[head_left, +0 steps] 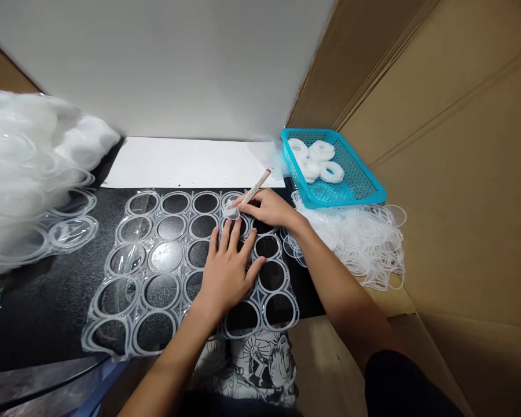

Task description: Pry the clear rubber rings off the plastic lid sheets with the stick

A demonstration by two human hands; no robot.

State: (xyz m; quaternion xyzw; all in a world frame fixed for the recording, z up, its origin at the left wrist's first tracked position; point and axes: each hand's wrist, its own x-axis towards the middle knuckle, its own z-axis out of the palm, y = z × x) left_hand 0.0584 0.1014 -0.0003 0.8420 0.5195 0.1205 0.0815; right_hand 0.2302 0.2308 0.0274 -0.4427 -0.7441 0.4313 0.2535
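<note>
On the black tabletop lies a clear plastic sheet (146,269) with rows of round openings edged by pale rings. My left hand (228,266) presses flat on its right half, fingers spread. Just beyond those fingertips, my right hand (267,207) grips a slim, pale pen-like tool (256,186) with a reddish upper end. Its working tip is hidden, so I cannot tell if it is a pen or a knife. Under the right fingers, near the sheet's far edge, sits a small translucent white disc (231,212), close to the left fingertips.
A blue basket (360,174) at the back right holds several white ring stacks (321,151). Thin loose plastic rings (364,243) are heaped beside it. More ringed plastic sheets (21,174) are piled at left. White paper (186,162) lies behind; cardboard (451,145) walls the right.
</note>
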